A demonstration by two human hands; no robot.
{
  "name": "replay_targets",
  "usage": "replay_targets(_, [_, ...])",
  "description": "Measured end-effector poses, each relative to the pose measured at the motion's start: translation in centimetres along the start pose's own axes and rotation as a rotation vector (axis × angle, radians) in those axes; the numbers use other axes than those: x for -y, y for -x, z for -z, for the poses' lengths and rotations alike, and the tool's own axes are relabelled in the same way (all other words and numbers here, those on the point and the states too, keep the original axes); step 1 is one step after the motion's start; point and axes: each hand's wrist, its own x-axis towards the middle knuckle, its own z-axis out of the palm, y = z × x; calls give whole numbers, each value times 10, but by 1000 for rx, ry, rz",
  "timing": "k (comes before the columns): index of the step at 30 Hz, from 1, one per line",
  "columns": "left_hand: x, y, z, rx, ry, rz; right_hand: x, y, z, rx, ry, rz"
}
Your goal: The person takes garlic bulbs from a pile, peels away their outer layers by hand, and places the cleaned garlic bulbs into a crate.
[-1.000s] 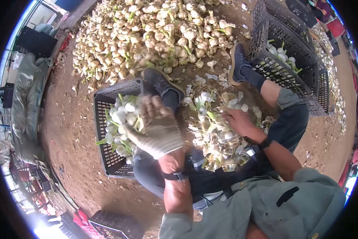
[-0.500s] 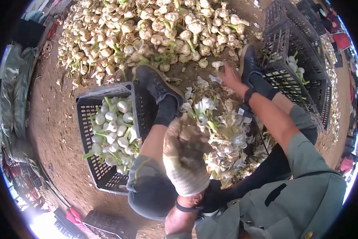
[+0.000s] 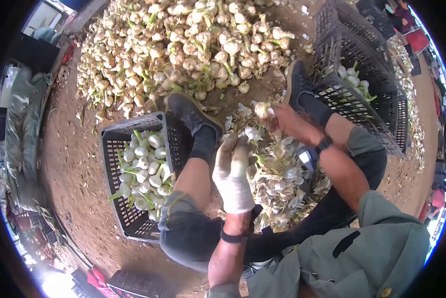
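Note:
My left hand point(image 3: 233, 174) wears a whitish knitted glove soiled at the fingers. Its fingers point forward, somewhat apart, beside the heap of peeled garlic skins point(image 3: 282, 184), and nothing shows in them. My right hand point(image 3: 295, 123), bare, grips an unpeeled garlic bulb point(image 3: 262, 110) above the far end of that heap. A white piece, bulb or skin, point(image 3: 253, 133) lies near the left fingertips; I cannot tell which. Left of my leg, a black plastic crate point(image 3: 133, 229) holds cleaned white garlic bulbs point(image 3: 142, 164) with green stems.
A large pile of unpeeled garlic point(image 3: 183, 49) spreads over the dirt floor beyond my shoes point(image 3: 190, 111). More black crates point(image 3: 352, 104) stand at the right, one with several white bulbs point(image 3: 354, 77). At the far left lies a grey-green tarp point(image 3: 27, 139).
My right hand has come back from the floor by the pile, carrying a garlic bulb towards me. My left hand has turned, its fingers now stretched forward. The view has shifted slightly.

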Motion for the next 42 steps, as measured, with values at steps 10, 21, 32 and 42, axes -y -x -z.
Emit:
replay_targets(10, [34, 13, 6, 477, -107, -164, 102, 148, -93, -134, -117, 177])
replay_targets(21, [25, 45, 6, 377, -381, -433, 102, 168, -112, -536, 400, 443])
replay_targets(32, [24, 62, 3, 178, -713, -709, 103, 166, -124, -629, 390, 429])
replay_targets(42, [28, 57, -1, 128, -689, -722, 106, 162, -127, -603, 78, 290])
